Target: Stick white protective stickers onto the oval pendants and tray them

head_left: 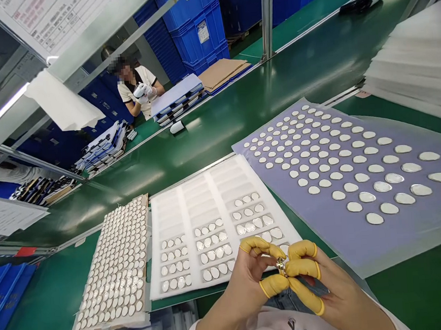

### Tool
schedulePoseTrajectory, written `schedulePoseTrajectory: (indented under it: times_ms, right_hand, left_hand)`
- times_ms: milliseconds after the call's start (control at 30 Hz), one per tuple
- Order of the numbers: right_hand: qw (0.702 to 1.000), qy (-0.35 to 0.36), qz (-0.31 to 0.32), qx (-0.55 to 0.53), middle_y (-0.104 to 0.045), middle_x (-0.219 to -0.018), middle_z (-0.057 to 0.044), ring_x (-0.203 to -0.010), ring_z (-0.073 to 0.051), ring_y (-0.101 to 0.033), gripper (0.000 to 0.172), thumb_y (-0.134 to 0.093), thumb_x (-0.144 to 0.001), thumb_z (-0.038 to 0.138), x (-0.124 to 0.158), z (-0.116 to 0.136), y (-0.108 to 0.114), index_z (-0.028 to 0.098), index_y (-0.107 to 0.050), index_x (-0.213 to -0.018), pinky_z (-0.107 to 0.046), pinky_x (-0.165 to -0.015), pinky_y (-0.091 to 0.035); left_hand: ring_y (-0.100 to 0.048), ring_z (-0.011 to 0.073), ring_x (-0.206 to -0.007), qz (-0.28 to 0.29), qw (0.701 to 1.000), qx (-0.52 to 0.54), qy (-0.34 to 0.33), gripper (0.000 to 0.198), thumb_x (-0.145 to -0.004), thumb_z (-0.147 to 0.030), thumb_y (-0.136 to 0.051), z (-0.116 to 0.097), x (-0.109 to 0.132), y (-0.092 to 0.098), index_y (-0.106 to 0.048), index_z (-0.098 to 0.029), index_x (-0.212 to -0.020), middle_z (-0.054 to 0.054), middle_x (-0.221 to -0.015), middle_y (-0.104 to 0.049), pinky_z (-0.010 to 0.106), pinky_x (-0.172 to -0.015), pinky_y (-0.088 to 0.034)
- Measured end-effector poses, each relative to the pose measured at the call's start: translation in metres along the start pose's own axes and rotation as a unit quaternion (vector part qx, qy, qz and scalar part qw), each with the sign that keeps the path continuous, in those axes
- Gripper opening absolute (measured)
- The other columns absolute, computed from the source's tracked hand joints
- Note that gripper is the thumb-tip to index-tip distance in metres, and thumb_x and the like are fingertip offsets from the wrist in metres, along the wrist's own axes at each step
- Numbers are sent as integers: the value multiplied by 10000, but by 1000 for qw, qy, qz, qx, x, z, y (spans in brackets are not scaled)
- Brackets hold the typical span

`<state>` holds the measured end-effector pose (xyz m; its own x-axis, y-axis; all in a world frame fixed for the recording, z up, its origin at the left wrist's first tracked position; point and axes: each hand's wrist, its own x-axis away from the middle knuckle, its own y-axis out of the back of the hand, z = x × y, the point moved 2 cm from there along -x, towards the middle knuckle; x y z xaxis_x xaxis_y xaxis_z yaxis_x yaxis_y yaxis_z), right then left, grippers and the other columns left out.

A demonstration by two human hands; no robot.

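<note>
Yellow finger cots cover the fingertips of my left hand and my right hand. Between them, close to my body, both hands pinch a small shiny metal part with a gold tint; its exact kind is too small to make out. Just beyond my hands lies a white foam tray with rows of round white-faced discs set in its slots. To the right, many similar discs are spread in rows on a purple sheet.
At the left, a board carries closely packed discs. A green conveyor belt runs behind the trays. White foam sheets are stacked at the right. Across the belt, a gloved person works near blue bins and stacked trays.
</note>
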<state>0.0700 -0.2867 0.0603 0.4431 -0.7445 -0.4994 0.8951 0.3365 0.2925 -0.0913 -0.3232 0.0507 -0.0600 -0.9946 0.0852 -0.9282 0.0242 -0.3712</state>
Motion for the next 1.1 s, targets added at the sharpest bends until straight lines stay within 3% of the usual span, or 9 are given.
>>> schedulePoseTrajectory:
  times_ms: [133, 267, 500, 600, 667, 733, 833, 933, 1100]
  right_hand:
    - [997, -64, -22, -46, -528, -867, -22, -600, -148, -461, 81, -545, -984, 340, 2, -11, -2, 292, -610, -992, -264, -521, -467]
    - [974, -174, 59, -135, -524, -777, -26, -685, -186, -508, 393, -449, -994, 553, -2, -16, -10, 250, -615, -805, -291, -587, -490]
    - [940, -251, 77, -217, -527, -735, -8, -670, -168, -482, 308, -625, -914, 494, 6, -31, -23, 223, -646, -769, -282, -587, -485]
    - [943, -253, 65, -207, -458, -689, 25, -606, -147, -417, 210, -670, -888, 427, 13, -38, -22, 234, -650, -809, -269, -546, -439]
    - [952, -239, 64, -178, -408, -682, 48, -576, -136, -381, 112, -660, -894, 367, 13, -38, -18, 257, -660, -914, -268, -551, -423]
    - [965, -216, 70, -134, -392, -701, 56, -569, -131, -382, 142, -651, -897, 320, 12, -34, -13, 285, -657, -1034, -271, -575, -427]
    - [976, -193, 80, -66, -403, -727, 51, -580, -135, -419, 213, -631, -903, 275, 9, -26, -10, 307, -649, -1112, -273, -591, -446]
    - [980, -183, 76, -31, -415, -739, 45, -578, -139, -435, 222, -602, -912, 252, 8, -20, -10, 312, -639, -1122, -269, -582, -471]
    - [984, -148, 96, -8, -480, -767, 34, -553, -129, -457, 218, -573, -922, 205, 6, -16, -10, 322, -619, -1100, -243, -525, -462]
  left_hand:
    - [-551, 198, -1070, 17, 979, -161, -122, 487, -866, -335, -739, -7, 10, 7, -474, -262, -1268, 75, -1124, -574, 405, -1016, -430]
    - [-532, 201, -1060, 41, 926, -327, -185, 458, -926, -199, -620, -17, 15, 8, -431, -298, -1331, 73, -1120, -535, 401, -980, -461]
    - [-568, 220, -1020, 100, 842, -455, -272, 502, -885, -64, -544, -24, 9, 5, -440, -303, -1315, 61, -982, -601, 408, -970, -491]
    - [-577, 226, -1070, 81, 818, -476, -312, 535, -897, -50, -488, -16, 11, 7, -437, -309, -1362, 87, -1084, -607, 440, -1001, -483]
    - [-570, 235, -1106, 11, 846, -457, -273, 462, -943, -119, -482, -9, 10, 11, -448, -289, -1372, 121, -1184, -581, 452, -986, -497]
    - [-597, 216, -1026, -59, 910, -378, -161, 317, -994, -252, -480, -3, 8, 16, -496, -250, -1310, 123, -1157, -596, 427, -920, -530]
    - [-615, 165, -775, -62, 979, -192, 18, 353, -961, -505, -537, 3, 2, 17, -551, -195, -1130, 60, -902, -624, 345, -729, -558]
    - [-588, 128, -655, -25, 989, -104, 103, 480, -834, -611, -671, 0, -2, 14, -573, -169, -993, 11, -774, -576, 280, -624, -520]
    - [-570, 101, -722, -20, 986, -120, 112, 469, -762, -550, -779, -7, -2, 13, -594, -158, -943, 37, -902, -602, 242, -675, -490]
